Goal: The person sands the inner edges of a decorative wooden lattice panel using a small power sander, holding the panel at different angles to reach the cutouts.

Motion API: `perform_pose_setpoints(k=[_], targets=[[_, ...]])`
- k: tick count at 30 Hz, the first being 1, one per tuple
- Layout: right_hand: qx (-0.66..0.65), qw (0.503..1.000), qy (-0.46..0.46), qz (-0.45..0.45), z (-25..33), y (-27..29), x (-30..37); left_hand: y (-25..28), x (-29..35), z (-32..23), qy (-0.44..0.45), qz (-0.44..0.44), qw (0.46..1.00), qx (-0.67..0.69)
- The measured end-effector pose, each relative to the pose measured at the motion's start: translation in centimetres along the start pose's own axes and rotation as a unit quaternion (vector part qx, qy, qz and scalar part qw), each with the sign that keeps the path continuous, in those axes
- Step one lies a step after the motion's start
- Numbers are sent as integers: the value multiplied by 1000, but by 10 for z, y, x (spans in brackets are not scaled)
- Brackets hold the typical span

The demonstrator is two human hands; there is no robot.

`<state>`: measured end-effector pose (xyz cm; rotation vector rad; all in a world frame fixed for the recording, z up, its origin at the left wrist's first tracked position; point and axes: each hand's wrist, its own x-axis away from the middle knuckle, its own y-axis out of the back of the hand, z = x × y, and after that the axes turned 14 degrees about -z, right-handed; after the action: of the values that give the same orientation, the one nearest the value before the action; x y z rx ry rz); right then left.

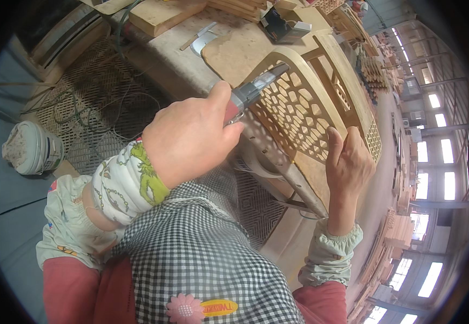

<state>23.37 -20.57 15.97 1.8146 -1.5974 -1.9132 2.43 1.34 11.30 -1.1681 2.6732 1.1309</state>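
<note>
A hand-held tool (pixel 241 98) with a red body, a grey collar and a tapered tip is gripped in my left hand (pixel 188 137), fingers closed round it. Its tip lies over the upper end of a wooden panel (pixel 294 105), which has a smooth curved frame and many irregular cut-out holes. My right hand (pixel 351 162) is closed on the frame's edge at the panel's lower right, thumb on top. Whether the tip touches the wood, I cannot tell. Under the panel, a brown board (pixel 229 54) covers part of the workbench (pixel 175 51).
Thick wooden blocks (pixel 164 15) and a dark open box (pixel 283 27) stand at the bench's far side. A round disc (pixel 204 43) lies nearby. A white bucket (pixel 32 148) stands at left, beside hoses on a patterned mat (pixel 83 116). Wood stacks (pixel 396 232) fill the right.
</note>
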Motion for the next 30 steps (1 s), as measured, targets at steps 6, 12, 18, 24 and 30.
perform_pose_setpoints(k=[6, 12, 18, 24, 30], targets=[[-15, 1000, 1, -11, 0, 1, 1, -9, -9, -2, 13, -10, 1000, 2], [-14, 1000, 7, -22, -2, 0, 2, -6, -6, 8, 59, 29, 996, 66], [-21, 1000, 2, -16, -8, -2, 1, -7, -2, 4, 45, 36, 996, 64], [-23, 1000, -7, -1, -8, 1, -1, -7, -3, -8, 25, 22, 999, -4], [-13, 1000, -1, -8, -8, -1, 1, -10, -3, -8, 32, 17, 999, -22]])
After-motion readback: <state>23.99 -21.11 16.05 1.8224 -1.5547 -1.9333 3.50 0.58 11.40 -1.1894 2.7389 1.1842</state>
